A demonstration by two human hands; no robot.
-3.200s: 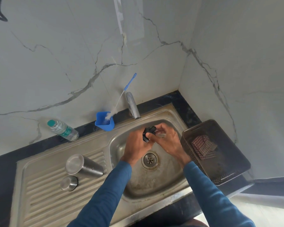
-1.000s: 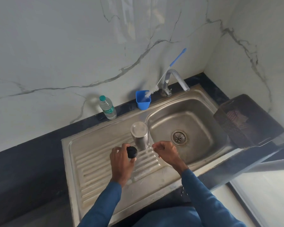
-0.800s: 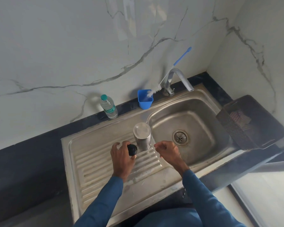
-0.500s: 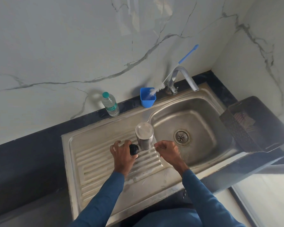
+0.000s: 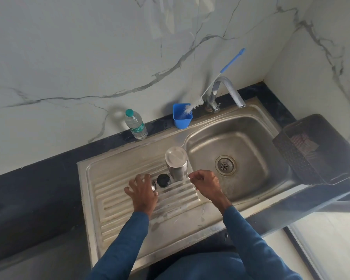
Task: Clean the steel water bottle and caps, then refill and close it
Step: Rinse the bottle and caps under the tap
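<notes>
On the ribbed drainboard (image 5: 113, 190) left of the basin (image 5: 251, 142), the steel water bottle (image 5: 176, 165) stands upside down, base up, right at the bowl's edge. Just beside it sits a black cap (image 5: 163, 180), clear of both hands. The left hand (image 5: 142, 191) lies with fingers splayed over a small steel cap (image 5: 153, 185), of which only an edge peeks out. The right hand (image 5: 205, 183) hovers at the basin's near-left corner, fingers loosely curled, holding nothing I can see. Along the back wall stand a plastic water bottle (image 5: 135, 125) and a blue cup (image 5: 182, 118) with a bottle brush (image 5: 193, 106) leaning in it.
</notes>
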